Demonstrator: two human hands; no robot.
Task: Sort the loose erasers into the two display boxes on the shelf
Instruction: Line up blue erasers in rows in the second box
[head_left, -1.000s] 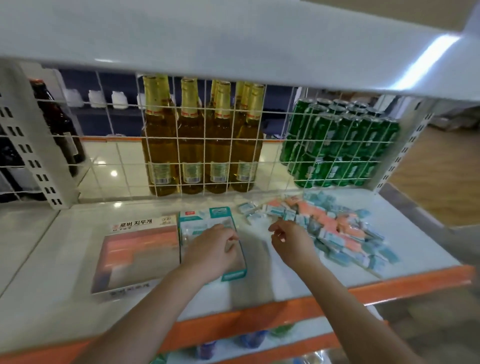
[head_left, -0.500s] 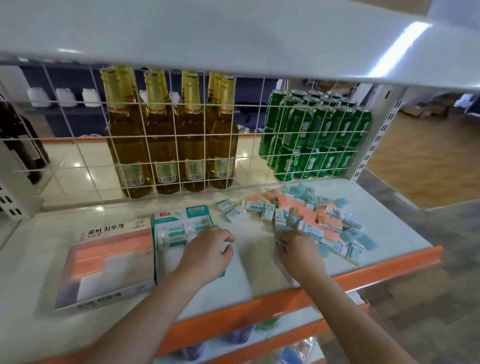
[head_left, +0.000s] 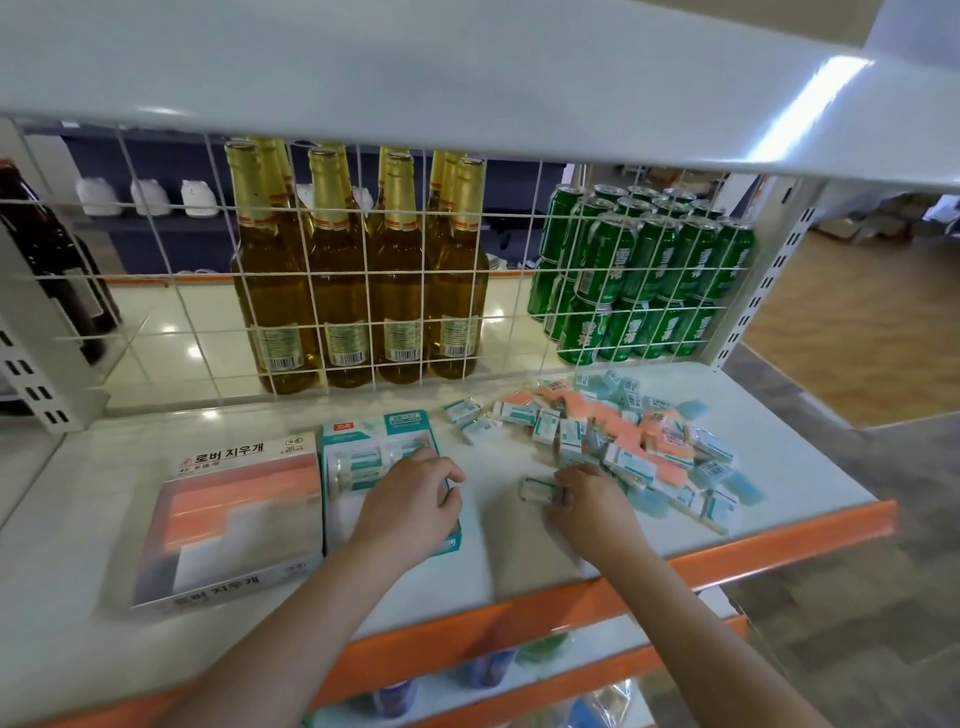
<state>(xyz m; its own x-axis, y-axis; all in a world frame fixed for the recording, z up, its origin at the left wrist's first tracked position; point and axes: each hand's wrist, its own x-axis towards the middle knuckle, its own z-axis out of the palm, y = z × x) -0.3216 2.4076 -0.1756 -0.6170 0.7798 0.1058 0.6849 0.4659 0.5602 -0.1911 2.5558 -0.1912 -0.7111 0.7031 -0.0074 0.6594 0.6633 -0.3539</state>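
A heap of loose erasers, teal-sleeved and orange, lies on the right of the white shelf. Two display boxes stand on the left: a white box with orange erasers and a teal box holding a few teal-sleeved erasers. My left hand rests over the teal box with its fingers curled; I cannot see anything in it. At the heap's near-left edge, my right hand pinches one teal-sleeved eraser by its end.
A wire grid closes the back of the shelf. Behind it stand amber bottles and green cans. The upper shelf hangs low overhead. An orange lip marks the front edge; the shelf ends at the right.
My right hand has pulled one teal-sleeved eraser out of the heap toward the left. My left hand has stayed over the teal box. The camera has shifted slightly.
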